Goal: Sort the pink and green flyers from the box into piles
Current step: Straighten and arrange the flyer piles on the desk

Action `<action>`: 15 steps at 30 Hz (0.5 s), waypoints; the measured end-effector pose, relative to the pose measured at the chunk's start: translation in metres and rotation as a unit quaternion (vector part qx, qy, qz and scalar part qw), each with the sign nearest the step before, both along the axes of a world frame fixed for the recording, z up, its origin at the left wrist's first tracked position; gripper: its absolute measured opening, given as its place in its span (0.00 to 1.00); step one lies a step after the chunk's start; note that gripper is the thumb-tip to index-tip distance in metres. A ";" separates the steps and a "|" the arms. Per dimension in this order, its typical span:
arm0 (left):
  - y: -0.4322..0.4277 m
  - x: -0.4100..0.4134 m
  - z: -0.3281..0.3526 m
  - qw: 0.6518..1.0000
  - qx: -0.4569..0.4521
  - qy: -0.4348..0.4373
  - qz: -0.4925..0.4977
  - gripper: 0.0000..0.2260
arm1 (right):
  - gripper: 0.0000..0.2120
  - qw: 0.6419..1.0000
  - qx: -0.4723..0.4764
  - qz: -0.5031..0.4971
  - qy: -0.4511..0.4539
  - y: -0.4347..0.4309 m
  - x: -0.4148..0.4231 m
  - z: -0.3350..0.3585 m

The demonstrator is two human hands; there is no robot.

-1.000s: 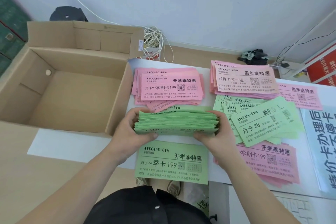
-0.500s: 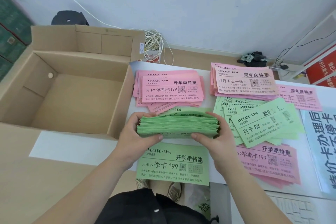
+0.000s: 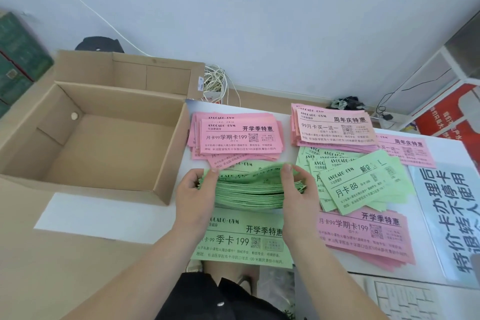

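Note:
A thick stack of green flyers [image 3: 249, 189] lies between my hands at the table's middle. My left hand [image 3: 194, 195] grips its left end, and my right hand [image 3: 298, 189] grips its right end, fingers curled over the top edge. A single green flyer [image 3: 244, 244] lies just in front of the stack. Pink piles sit at the back left [image 3: 239, 138], back right [image 3: 335, 127] and front right [image 3: 363, 236]. A fanned green pile [image 3: 358, 182] lies to the right. The open cardboard box [image 3: 109, 101] stands on the left, with no flyers showing inside.
A loose pink flyer [image 3: 407, 150] and a large printed sheet [image 3: 449, 215] lie at the right. Coiled white cable [image 3: 213, 83] sits behind the box. A keyboard [image 3: 405, 301] shows at the bottom right, and red signs [image 3: 449, 112] lean at the far right.
The green stack went from held edge-up down toward the table. My fingers now curl over its top. The view shifted slightly.

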State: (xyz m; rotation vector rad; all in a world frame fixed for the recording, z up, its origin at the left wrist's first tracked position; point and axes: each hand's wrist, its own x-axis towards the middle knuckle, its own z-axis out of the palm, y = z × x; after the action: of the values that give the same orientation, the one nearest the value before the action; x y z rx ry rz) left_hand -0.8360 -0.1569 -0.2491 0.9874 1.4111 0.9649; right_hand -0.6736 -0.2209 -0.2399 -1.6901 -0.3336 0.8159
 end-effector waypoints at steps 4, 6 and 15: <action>0.020 0.005 0.004 0.998 -0.027 -0.031 0.044 0.18 | 0.23 0.995 0.004 -0.061 0.080 0.028 0.005 0.000; 0.027 0.004 0.002 0.997 -0.039 -0.045 0.045 0.15 | 0.20 0.993 -0.007 -0.059 0.100 0.035 0.012 0.000; 0.025 -0.004 0.001 0.996 -0.011 -0.087 0.023 0.07 | 0.08 0.994 -0.012 -0.014 0.108 0.021 0.022 -0.003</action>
State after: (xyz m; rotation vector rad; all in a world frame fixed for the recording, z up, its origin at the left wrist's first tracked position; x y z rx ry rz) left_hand -0.8402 -0.1315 -0.2486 0.8364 1.3010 1.0425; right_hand -0.6515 -0.2003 -0.2425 -1.6075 -0.1500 0.9753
